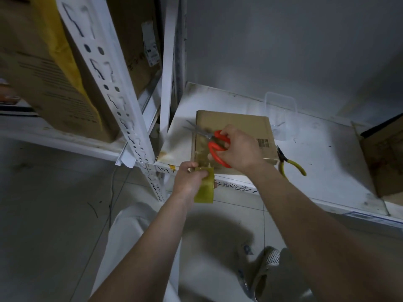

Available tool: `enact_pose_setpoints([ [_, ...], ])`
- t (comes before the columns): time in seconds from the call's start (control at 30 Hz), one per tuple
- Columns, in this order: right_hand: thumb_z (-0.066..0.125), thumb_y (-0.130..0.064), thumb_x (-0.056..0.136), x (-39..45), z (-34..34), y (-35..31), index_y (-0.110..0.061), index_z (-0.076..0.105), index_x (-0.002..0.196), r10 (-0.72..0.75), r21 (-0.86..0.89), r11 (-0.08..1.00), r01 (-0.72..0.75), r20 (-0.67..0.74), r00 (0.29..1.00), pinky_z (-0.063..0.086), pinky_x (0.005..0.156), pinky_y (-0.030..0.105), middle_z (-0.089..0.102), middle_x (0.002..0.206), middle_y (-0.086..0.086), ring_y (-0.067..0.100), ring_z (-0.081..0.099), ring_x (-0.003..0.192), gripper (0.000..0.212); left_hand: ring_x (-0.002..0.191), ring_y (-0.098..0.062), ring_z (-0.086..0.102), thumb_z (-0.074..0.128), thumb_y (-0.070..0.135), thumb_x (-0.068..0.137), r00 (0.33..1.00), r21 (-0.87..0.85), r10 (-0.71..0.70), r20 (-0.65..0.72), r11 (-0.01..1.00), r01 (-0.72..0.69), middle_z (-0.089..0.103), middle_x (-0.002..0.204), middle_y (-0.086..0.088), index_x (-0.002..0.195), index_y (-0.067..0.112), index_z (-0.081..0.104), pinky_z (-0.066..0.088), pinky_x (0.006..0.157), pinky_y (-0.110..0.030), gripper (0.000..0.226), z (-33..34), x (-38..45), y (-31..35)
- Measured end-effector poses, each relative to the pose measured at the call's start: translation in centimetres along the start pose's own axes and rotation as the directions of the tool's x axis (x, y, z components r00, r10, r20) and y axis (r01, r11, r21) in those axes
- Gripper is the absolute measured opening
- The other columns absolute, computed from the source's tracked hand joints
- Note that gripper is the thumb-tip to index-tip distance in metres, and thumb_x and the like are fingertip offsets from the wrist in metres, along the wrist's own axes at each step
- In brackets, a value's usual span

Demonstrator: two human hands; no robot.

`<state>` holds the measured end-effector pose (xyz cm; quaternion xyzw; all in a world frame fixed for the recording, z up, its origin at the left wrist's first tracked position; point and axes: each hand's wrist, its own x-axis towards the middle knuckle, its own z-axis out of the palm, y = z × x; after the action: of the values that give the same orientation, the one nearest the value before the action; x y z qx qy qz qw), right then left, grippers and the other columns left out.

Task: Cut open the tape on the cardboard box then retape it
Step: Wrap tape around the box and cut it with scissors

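A flat brown cardboard box (237, 127) lies on the white shelf (322, 162), near its front left corner. My right hand (238, 149) grips red-handled scissors (214, 141) over the box, with the blades apart and pointing left past the box's edge. My left hand (188, 178) holds a yellowish roll of tape (205, 188) at the box's front edge, below the shelf lip. A strip of tape runs from the roll up onto the box's left side.
Yellow-handled pliers (291, 164) lie on the shelf right of the box. A clear plastic container (281, 114) stands behind it. An open cardboard box (383, 158) sits at the far right. A slotted white upright (122, 101) and large cartons (50, 68) stand at the left.
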<state>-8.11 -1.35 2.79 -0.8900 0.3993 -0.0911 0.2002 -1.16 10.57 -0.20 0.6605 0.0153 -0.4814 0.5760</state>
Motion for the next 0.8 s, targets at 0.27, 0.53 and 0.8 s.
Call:
enact_pose_setpoints([
  [0.27, 0.064, -0.054, 0.078, 0.7, 1.3, -0.4, -0.025, 0.045, 0.115, -0.03, -0.183, 0.983, 0.034, 0.025, 0.999, 0.036, 0.094, 0.038, 0.059, 0.108, -0.001, 0.022, 0.054, 0.105, 0.051, 0.052, -0.03, 0.062, 0.052, 0.0, 0.09, 0.989, 0.115, -0.116, 0.091, 0.988, 0.105, 0.064, 0.081, -0.024, 0.112, -0.001, 0.053, 0.054, 0.05, -0.039, 0.022, -0.8, 1.3, -1.2],
  [0.53, 0.081, -0.036, 0.068, 0.4, -1.8, -0.3, -0.02, 0.05, 0.106, 0.05, 0.333, 0.932, -0.143, 0.271, 0.961, 0.046, 0.069, 0.025, 0.058, 0.095, -0.002, 0.013, 0.057, 0.083, 0.052, 0.044, -0.026, 0.065, 0.053, -0.007, 0.088, 0.981, -0.033, -0.129, 0.147, 0.99, 0.135, 0.064, 0.092, -0.023, 0.084, 0.013, 0.053, 0.054, 0.055, -0.033, 0.02, -1.0, 0.8, -1.5],
  [0.8, 0.073, -0.042, 0.073, -3.3, -6.6, 5.0, -0.02, 0.066, 0.084, 0.14, 0.125, 0.913, -0.389, 0.799, 0.584, 0.039, 0.052, 0.022, 0.054, 0.065, 0.003, 0.011, 0.043, 0.05, 0.026, 0.031, -0.009, 0.056, 0.062, 0.007, 0.086, 0.995, -0.039, -0.053, 0.081, 0.998, 0.056, 0.063, 0.064, -0.006, 0.102, 0.013, 0.056, 0.041, 0.031, -0.016, 0.018, -0.4, -0.9, -0.8],
])
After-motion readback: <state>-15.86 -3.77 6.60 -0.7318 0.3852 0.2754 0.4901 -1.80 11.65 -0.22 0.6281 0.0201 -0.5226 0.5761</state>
